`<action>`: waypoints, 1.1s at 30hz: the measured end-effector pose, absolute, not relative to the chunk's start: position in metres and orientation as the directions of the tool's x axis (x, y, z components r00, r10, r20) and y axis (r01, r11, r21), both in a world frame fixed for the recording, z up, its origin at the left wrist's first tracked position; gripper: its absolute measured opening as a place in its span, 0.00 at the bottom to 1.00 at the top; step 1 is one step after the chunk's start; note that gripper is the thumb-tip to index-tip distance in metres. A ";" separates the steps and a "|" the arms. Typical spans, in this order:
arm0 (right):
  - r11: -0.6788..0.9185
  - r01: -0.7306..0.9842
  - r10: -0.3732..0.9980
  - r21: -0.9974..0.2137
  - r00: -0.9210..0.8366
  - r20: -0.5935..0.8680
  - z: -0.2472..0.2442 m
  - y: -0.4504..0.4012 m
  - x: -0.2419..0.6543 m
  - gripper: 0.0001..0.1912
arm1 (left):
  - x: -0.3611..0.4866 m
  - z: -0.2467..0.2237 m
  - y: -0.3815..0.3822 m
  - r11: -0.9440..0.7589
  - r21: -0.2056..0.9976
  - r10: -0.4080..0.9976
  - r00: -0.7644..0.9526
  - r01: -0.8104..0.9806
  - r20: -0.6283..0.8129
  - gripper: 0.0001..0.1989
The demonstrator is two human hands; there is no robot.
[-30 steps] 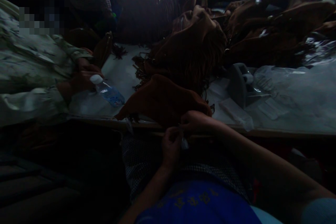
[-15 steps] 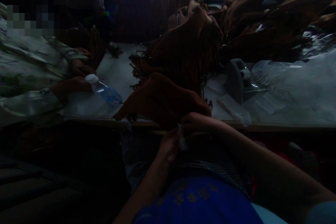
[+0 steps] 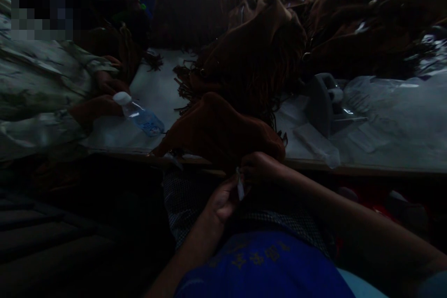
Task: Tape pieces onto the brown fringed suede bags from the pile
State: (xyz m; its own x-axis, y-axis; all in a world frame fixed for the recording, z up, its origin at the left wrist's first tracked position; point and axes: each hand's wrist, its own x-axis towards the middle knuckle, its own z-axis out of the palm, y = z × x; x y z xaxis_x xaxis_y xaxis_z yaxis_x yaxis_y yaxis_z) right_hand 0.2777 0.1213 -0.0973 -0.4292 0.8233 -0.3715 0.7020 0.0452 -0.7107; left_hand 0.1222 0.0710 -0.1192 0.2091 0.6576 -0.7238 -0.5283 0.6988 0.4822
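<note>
A brown, suede-like fringed article (image 3: 223, 132) lies over the front edge of the table, its near part hanging toward my lap. My right hand (image 3: 260, 166) is closed at its lower right edge, fingers curled in a pinch. Just below, my left hand (image 3: 223, 199) has its fingers bent together against the same dark edge. Between both hands hangs a small whitish strip (image 3: 240, 188), like a tag or a wrapped pull; dim light hides exactly which fingers grip it.
More brown fringed pieces (image 3: 265, 32) are heaped behind. A water bottle (image 3: 143, 118) lies on the left, near a co-worker's hand (image 3: 101, 107). On the right are a grey tape dispenser (image 3: 319, 107) and clear plastic bags (image 3: 384, 98) on the white table (image 3: 419, 135).
My left hand has turned, showing more of its palm side, and the whitish strip looks narrower and straighter. My right hand stays at the brown edge. The view has shifted slightly.
</note>
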 end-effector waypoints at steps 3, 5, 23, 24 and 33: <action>0.061 0.726 0.841 -0.685 -0.407 -0.356 -0.098 0.119 0.275 0.08 | 0.121 -0.118 0.070 0.740 0.312 0.568 0.304 -0.596 -0.765 0.11; 0.091 0.719 0.846 -0.689 -0.421 -0.328 -0.100 0.120 0.274 0.08 | 0.121 -0.117 0.069 0.726 0.312 0.569 0.281 -0.613 -0.773 0.11; 0.320 0.772 0.878 -0.549 -0.459 -0.134 -0.115 0.115 0.263 0.06 | 0.125 -0.118 0.061 0.585 0.546 0.754 0.155 -0.600 -0.639 0.20; 0.276 0.746 0.875 -0.606 -0.456 -0.163 -0.113 0.117 0.265 0.07 | 0.126 -0.120 0.060 0.569 0.565 0.766 0.134 -0.597 -0.629 0.20; -0.666 0.124 0.603 -0.736 -0.493 -0.628 -0.097 0.106 0.273 0.11 | 0.131 -0.126 0.058 0.529 0.648 0.789 0.036 -0.547 -0.614 0.23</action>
